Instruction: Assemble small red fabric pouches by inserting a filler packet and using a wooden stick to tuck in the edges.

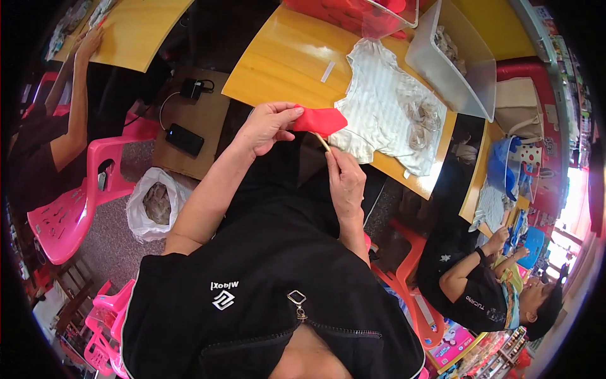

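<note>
My left hand pinches a small red fabric piece between thumb and fingers, held up just off the table's near edge. Closed round a thin pale stick is my right hand; the stick's upper end meets the lower edge of the red piece, and whether it goes inside I cannot tell. Beyond my hands a white striped cloth lies spread on the yellow table. On the cloth's right part rests a clear plastic bag with brownish contents.
A clear bin of red pieces and a translucent bin stand at the table's far side. To my left are a white sack, a phone and a pink chair. Other people sit at left and right.
</note>
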